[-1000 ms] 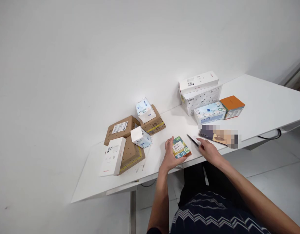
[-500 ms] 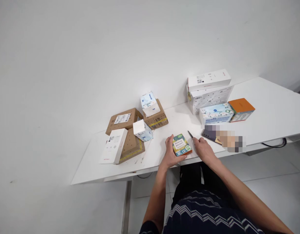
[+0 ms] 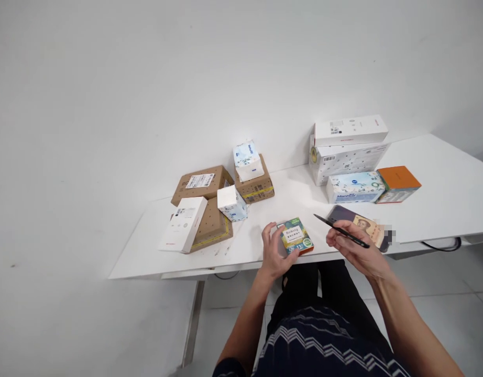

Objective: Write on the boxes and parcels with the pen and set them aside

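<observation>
Close to the table's front edge lies a small green and yellow box [image 3: 295, 234] labelled "Binking", with an orange side toward me. My left hand [image 3: 276, 251] grips it from the left, fingers curled along its far left side and thumb at the near edge. In my right hand [image 3: 353, 248] is a slim black pen [image 3: 339, 228], held between thumb and fingers above the table, its tip pointing left toward the box. Partly behind that hand lies a dark phone [image 3: 339, 213] with a picture on its back, part of it blurred.
At left, brown cartons [image 3: 212, 222] carry a white box [image 3: 182, 225] and tissue packs [image 3: 247, 159]. Behind on the right, white boxes [image 3: 347, 159] are stacked beside a tissue pack [image 3: 355, 188] and an orange-topped box [image 3: 398, 180]. A wall borders the white table [image 3: 441, 183].
My right hand has lifted, moved right and turned, so the pen now shows along its length. My left hand stays on the small box. The view has shifted slightly.
</observation>
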The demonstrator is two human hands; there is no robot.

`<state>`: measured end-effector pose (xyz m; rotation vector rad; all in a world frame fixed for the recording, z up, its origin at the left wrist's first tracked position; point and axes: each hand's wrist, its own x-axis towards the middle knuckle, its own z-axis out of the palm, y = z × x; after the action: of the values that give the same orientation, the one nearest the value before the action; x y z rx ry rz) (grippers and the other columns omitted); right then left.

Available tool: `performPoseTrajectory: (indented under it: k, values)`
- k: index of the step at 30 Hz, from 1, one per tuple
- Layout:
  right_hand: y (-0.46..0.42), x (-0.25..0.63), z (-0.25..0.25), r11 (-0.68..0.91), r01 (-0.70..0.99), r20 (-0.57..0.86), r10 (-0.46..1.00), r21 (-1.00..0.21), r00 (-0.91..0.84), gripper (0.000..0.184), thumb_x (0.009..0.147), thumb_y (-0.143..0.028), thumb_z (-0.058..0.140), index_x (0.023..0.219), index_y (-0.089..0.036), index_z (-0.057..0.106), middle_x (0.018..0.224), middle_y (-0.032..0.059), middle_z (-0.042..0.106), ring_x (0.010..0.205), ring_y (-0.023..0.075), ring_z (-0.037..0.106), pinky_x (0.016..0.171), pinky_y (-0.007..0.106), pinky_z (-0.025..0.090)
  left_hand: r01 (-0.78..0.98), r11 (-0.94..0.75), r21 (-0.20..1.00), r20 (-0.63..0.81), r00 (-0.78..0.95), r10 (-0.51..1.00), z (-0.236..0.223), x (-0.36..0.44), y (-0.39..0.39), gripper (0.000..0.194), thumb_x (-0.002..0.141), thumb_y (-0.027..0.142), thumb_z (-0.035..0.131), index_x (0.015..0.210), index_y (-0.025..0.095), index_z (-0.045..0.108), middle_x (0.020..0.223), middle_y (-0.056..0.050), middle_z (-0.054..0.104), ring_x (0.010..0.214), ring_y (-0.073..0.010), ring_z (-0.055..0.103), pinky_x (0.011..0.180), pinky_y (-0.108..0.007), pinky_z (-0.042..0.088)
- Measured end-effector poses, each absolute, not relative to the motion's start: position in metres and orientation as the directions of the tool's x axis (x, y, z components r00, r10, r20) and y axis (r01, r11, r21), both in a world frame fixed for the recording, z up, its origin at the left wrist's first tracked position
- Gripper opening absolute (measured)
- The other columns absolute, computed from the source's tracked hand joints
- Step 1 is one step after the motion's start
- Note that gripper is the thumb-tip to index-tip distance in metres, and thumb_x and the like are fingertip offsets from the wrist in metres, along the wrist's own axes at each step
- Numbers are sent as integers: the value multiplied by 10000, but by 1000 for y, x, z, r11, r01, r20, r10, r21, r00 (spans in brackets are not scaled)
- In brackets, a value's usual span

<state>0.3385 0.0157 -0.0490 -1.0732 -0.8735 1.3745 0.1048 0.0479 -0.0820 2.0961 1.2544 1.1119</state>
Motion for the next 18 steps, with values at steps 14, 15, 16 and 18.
performPoseTrajectory:
  k: [14,15,16,18]
  values:
    - [43,278,-42,-61,17,-57,979,-998,194,229,762,-401,652,885,-221,579,745,8,660,720,182,627,701,321,511,627,-597,500,537,316,782,-97,140,36,291,858,222,528,1123,246,645,1095,-66,669,1070,-263,569,965,-472,445]
    - [43,275,-44,-60,40,-50,974,-997,220,217,768,-403,646,852,-225,555,684,-11,625,662,169,605,639,300,506,636,-609,473,567,309,763,-99,140,36,289,856,217,527,1118,235,648,1082,-69,672,1058,-259,572,956,-459,451]
    - [43,273,-48,-57,48,-44,970,-997,240,215,787,-418,623,829,-230,529,641,-27,590,609,158,578,573,281,492,644,-621,446,601,299,741,-100,141,36,289,853,211,527,1115,220,648,1068,-72,676,1048,-254,575,946,-446,456]
    - [42,269,-55,-47,62,-29,966,-997,258,228,831,-451,565,811,-235,493,610,-41,545,542,142,531,484,253,458,656,-640,400,663,275,696,-102,142,37,301,850,206,530,1128,191,643,1060,-81,682,1036,-244,578,932,-421,464]
